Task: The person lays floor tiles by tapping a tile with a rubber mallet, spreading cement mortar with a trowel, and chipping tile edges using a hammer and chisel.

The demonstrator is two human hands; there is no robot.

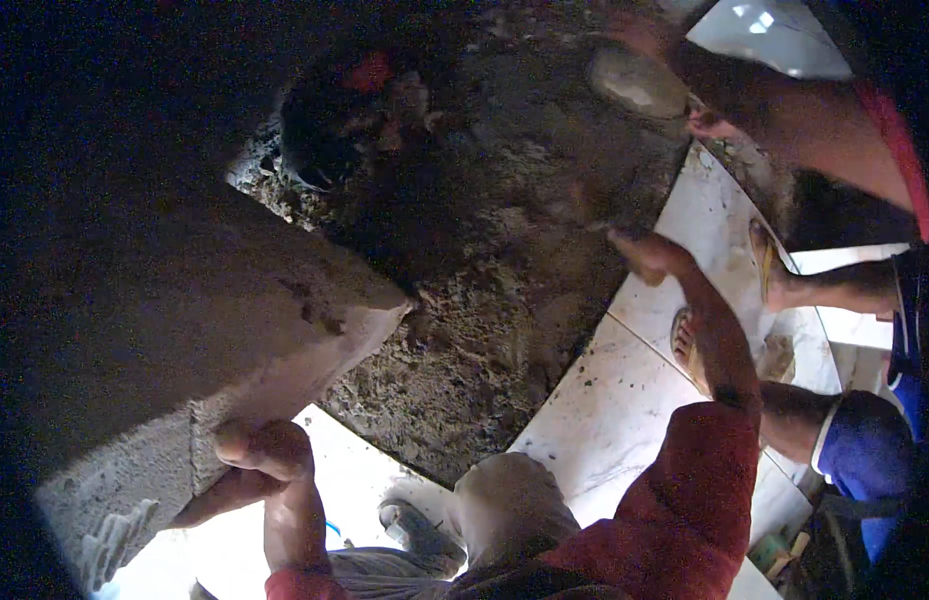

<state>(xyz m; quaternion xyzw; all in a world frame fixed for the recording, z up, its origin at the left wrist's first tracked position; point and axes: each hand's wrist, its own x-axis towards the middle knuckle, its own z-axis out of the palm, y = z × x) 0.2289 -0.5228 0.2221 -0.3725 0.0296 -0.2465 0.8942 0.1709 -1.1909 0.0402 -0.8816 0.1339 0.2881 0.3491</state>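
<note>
My left hand (269,450) is bent at the wrist beside the side of a grey, rough-faced block or low wall (314,310). Its fingers stretch toward the lower left, close to that face, and nothing shows in them. My right hand (649,255) reaches out over the edge of a dark, lumpy bed of mortar or wet earth (484,340). One finger points to the left and the others hang lower, apart from it. I see no tool in it, though the fingertips fade into shadow. Pale marbled tiles (644,370) border the bed.
At the upper right a co-worker's arm (804,130) reaches in beside a pale rounded object (639,80). A person's sandalled foot (764,265) and blue-clothed knee (864,450) are at the right. A dark, round-looking thing (319,130) sits in shadow at the far left. Loose crumbs dot the tiles.
</note>
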